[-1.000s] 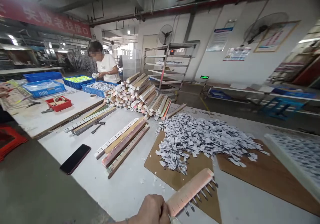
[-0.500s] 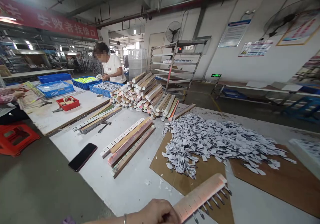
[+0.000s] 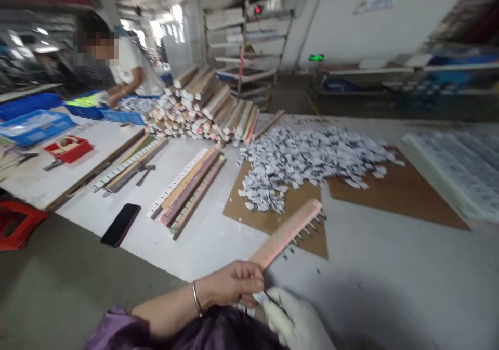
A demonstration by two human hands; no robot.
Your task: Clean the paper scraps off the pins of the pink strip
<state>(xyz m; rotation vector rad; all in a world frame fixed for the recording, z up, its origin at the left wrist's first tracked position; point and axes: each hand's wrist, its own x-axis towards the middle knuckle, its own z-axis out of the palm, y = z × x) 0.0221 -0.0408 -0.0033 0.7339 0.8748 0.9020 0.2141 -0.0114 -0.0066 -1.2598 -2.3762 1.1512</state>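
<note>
My left hand (image 3: 237, 283), bare with a bracelet at the wrist, is closed round the lower end of a slotted wooden strip (image 3: 290, 231). The strip slants up and away to the right. Several small dark-tipped pieces (image 3: 298, 237) stick out in a row along its right edge. My right hand (image 3: 298, 316), in a white glove, is closed close beside the left, at the strip's near end. Something thin and dark shows at its fingers, too small and blurred to name. Beyond the strip lies a heap of small white paper-like pieces (image 3: 307, 155) with dark parts.
Several slotted strips (image 3: 191, 189) and a phone (image 3: 120, 225) lie on the white table (image 3: 218, 248). Wooden strips form a stack (image 3: 195, 111) further back. Brown boards (image 3: 413, 199) lie under the heap. A co-worker (image 3: 132, 69) stands by blue baskets (image 3: 37, 126) at the far left.
My gloved right hand has come into view beside the left. The view has tilted down and turned somewhat right; the wooden strip stays in my left hand.
</note>
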